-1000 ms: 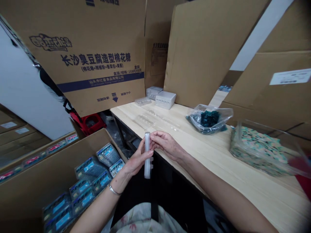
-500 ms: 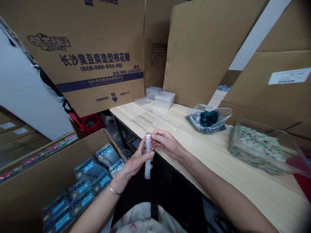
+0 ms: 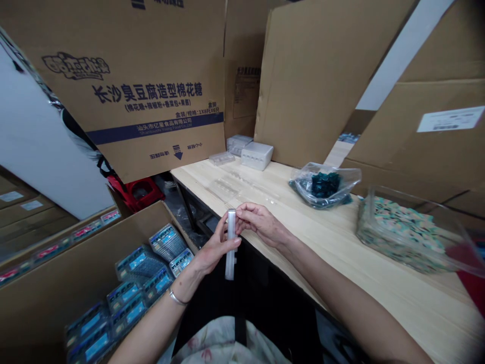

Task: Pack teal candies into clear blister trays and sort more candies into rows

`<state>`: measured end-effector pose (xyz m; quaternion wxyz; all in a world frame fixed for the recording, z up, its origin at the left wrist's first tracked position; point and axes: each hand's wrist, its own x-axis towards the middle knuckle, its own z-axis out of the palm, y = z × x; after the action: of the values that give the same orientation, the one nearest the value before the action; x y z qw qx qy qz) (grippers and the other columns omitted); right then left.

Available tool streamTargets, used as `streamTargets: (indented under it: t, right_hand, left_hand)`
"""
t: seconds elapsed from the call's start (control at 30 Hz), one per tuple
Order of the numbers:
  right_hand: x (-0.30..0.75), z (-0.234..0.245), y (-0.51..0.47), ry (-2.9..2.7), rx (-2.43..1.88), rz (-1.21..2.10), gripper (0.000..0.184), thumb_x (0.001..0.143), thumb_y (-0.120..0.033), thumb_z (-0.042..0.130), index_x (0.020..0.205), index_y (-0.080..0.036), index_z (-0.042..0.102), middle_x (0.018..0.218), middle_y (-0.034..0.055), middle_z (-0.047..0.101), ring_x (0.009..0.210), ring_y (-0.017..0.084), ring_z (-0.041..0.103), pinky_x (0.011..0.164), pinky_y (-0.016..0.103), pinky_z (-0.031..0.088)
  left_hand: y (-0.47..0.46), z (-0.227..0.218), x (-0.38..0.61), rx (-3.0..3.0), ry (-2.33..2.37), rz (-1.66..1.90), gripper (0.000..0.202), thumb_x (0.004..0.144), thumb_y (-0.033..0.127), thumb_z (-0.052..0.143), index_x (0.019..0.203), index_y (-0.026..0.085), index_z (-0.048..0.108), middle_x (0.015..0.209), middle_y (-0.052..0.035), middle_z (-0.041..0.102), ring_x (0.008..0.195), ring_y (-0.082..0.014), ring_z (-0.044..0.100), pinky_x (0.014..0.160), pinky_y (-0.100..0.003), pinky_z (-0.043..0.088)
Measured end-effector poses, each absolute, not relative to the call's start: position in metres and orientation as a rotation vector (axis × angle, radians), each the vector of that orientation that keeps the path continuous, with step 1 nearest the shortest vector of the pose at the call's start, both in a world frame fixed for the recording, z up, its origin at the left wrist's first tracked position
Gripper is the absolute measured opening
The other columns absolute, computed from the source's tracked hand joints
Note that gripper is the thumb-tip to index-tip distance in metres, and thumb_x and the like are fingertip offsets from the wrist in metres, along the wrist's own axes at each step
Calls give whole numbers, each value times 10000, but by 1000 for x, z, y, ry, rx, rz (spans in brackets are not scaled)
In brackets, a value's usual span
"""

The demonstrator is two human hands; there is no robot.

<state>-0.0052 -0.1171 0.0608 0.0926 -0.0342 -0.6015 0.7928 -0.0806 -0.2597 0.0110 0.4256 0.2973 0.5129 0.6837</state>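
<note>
Just in front of the table edge, my left hand (image 3: pixel 215 248) grips a thin stack of clear plastic trays (image 3: pixel 230 259). The stack is upright and seen edge-on, with small bumps on its right side. My right hand (image 3: pixel 263 223) has its thumb and fingertips pinched at the upper right edge of the same stack. Beyond my hands, loose clear trays (image 3: pixel 224 190) lie flat on the light wood table (image 3: pixel 303 242).
White tray stacks (image 3: pixel 257 155) stand at the table's back. Rightward are a plastic bag (image 3: pixel 326 186) of dark teal pieces and a clear bin (image 3: pixel 407 227) of pale green packets. An open carton (image 3: pixel 76 258) with blue-labelled packs (image 3: pixel 142 265) stands left. Large cardboard sheets (image 3: pixel 159 60) rise behind.
</note>
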Motion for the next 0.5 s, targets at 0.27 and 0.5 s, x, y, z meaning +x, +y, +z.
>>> streamTargets:
  t: [0.27,0.5]
  right_hand:
    - [-5,59,-114,-1802,-139,2368,219,753,-337,646,777,-130,578,686,21,646,593,107,613,624,250,492]
    - [-6,59,-113,-1813,-180,2351,221,735,-320,664,785,-117,592,685,23,644,611,108,621,631,244,498]
  left_hand:
    - [-260,5,-83,751,1338,1706,826,712,285,684,1406,297,236,1368,-91,374,1204,-244,380,1006,-417,284]
    - [-262,-2,-87,759,1349,1765,897,651,255,730,1405,293,245,1332,-102,426,1171,-256,422,1008,-433,280]
